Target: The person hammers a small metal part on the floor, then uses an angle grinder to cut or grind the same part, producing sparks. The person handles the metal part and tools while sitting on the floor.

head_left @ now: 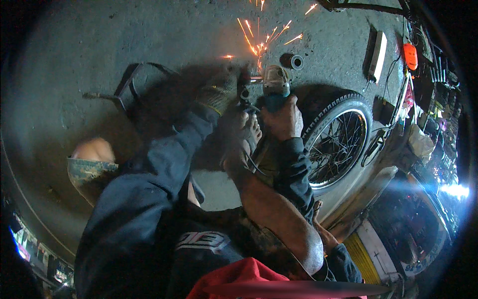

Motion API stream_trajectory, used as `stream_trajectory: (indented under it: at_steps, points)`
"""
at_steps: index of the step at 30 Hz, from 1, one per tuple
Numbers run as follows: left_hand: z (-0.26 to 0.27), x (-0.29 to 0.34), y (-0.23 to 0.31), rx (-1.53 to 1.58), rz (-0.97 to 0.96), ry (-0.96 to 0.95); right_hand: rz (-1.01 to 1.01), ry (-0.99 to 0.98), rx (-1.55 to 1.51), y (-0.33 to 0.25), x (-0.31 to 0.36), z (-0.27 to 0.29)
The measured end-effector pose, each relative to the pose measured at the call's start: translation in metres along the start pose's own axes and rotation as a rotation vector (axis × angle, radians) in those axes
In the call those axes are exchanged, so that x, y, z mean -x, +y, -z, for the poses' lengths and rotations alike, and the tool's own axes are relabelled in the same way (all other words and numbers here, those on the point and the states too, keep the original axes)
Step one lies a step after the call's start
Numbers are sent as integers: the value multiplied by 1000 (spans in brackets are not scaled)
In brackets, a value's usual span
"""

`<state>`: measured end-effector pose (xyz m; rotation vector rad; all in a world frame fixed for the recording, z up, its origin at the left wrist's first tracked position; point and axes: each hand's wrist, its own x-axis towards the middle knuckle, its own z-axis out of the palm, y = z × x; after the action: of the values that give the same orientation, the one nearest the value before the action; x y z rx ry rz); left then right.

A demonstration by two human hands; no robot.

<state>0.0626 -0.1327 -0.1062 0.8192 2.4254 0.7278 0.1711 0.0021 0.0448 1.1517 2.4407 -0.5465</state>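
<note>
My right hand (284, 119) grips the body of an angle grinder (277, 83), whose metal head points away from me. Orange sparks (259, 50) spray forward from beside it. On the left, my left hand (218, 92) wears a knitted glove and is bent round something in deep shadow that I cannot make out. A dark metal piece (244, 93) with a round end lies between the glove and the grinder. Bare toes of a foot (252, 130) rest right behind this piece. A short dark tube (297, 62) lies on the ground just beyond the grinder.
A spoked wheel with a tyre (366, 119) lies close to my right forearm. A bent dark strip (124, 89) is on the ground at left. Farther right are a white box (378, 56), an orange device (410, 56), cables and tools. A bright lamp (455, 191) glares at the right edge.
</note>
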Motion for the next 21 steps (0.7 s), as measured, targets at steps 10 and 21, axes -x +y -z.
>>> stream_trajectory:
  at_steps: [10, 21]
  points:
    - [3, 0, 5, 10, -7, -7, -22, 3, -11, -6, 2, 2]
    - [11, 4, 10, -16, -18, -52, 0, 13, -38, -3, 4, -1]
